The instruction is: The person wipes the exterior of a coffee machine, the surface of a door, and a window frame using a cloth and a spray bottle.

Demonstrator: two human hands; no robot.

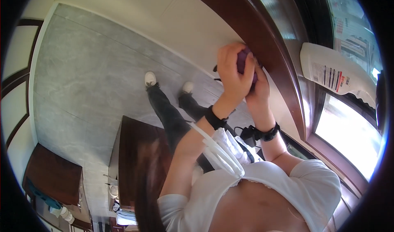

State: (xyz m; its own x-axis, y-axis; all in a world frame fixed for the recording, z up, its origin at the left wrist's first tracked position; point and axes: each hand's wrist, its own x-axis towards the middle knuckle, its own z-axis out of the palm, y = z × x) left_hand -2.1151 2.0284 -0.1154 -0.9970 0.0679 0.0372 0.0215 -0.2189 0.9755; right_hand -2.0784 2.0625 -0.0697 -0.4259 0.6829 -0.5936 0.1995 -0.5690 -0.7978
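Both hands meet around a dark purple object [242,59], possibly a bunched cloth; the fingers hide much of it. My left hand [230,67] wraps it from the left side. Against its right and lower side, my right hand [261,84] closes with the fingers partly out of sight. The hands are close beside the curved brown wooden ledge [271,44]; whether they touch it, I cannot tell. Black bands circle both wrists, the right one carrying a small device [271,133].
A white plastic bottle [326,67] with a printed label stands right of the ledge, near a bright window [347,133]. A dark wooden cabinet [137,158] is left of my legs, and a smaller one [55,173] stands farther left on the grey floor [92,72].
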